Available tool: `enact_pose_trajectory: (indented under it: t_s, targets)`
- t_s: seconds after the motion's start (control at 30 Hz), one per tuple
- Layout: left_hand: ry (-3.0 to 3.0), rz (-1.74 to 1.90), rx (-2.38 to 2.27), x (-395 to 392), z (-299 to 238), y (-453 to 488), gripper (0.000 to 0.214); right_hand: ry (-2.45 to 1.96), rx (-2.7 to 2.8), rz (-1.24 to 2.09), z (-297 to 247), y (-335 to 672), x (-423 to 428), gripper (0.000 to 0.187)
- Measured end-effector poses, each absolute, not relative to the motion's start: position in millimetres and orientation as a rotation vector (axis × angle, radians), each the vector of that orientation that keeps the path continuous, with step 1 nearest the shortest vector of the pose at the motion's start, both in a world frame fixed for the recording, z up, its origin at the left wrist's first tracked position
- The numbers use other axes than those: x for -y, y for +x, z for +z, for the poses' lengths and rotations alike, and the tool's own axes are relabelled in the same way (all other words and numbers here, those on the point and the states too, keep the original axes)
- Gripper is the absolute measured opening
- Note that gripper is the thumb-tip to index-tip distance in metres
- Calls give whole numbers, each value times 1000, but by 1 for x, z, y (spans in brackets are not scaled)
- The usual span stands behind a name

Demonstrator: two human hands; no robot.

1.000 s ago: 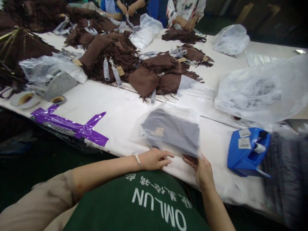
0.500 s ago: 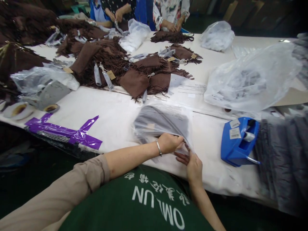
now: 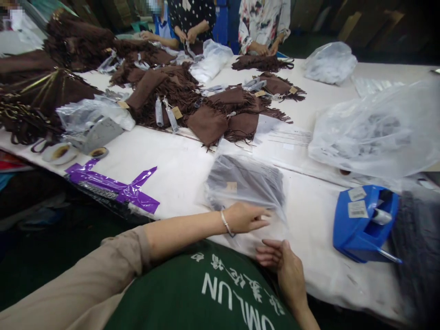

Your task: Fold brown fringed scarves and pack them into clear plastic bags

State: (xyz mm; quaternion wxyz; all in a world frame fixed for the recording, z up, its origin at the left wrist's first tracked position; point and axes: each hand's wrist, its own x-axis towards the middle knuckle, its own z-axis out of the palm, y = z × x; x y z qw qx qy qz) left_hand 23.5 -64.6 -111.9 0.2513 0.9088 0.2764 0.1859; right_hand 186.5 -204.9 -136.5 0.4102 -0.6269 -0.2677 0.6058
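Already, a dark folded item (image 3: 237, 170) is enclosed in a clear bag (image 3: 263, 188) on the white table (image 3: 178, 153); sealing cannot be confirmed. Over its near edge, left hand (image 3: 245, 217) is held, thumb and fingers apart; right hand (image 3: 286, 268) is held nearby, fingers bent, nothing visibly gripped.

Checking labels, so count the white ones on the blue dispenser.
2: an upper label and a lower label just below it, both on the dispenser. Hidden sides may bear more.
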Motion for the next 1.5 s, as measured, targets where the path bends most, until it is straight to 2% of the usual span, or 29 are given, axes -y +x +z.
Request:
enact_pose_trajectory:
  t_s: [0.1, 0.17, 0.23, 0.33, 0.4, 0.5, 0.6, 0.7, 0.9, 1.17, 1.37, 1.5]
  targets:
    - [2493, 720, -711, 75, -91, -43, 25, -1598, 1063, 1413, -128, 177, 205, 45]
    - [2566, 690, -840, 76, -88, -76, 39, -1543, 1542, 1151, -126, 160, 192, 31]
    - [2639, 563, -981, 74, -95, -95, 53, -1461, 1962, 859, -126, 138, 171, 40]
    - [2680, 511, -1132, 72, -118, -102, 41, -1488, 2313, 596, -129, 106, 140, 53]
    - [2648, 611, -1190, 71, -130, -104, 31, -1548, 2421, 534, -130, 95, 126, 49]
    - [2538, 857, -1217, 70, -134, -110, 26, -1566, 2442, 506, -125, 96, 113, 41]
    - [2457, 1050, -1217, 70, -131, -119, 28, -1606, 2417, 268, -121, 106, 107, 39]
    - [2442, 1051, -1284, 72, -136, -125, 39, -1615, 2452, 39, -130, 103, 108, 40]
    - [2160, 839, -1518, 70, -167, -139, 72, -1633, 2509, 47, -166, 79, 76, 47]
    - [2150, 794, -1480, 75, -165, -148, 75, -1604, 2525, -31, -171, 64, 53, 52]
    - [2321, 604, -1358, 79, -146, -159, 73, -1597, 2540, -3, -156, 71, 31, 43]
    - [2248, 537, -1471, 80, -142, -159, 71, -1582, 2526, -10, -159, 75, 36, 45]
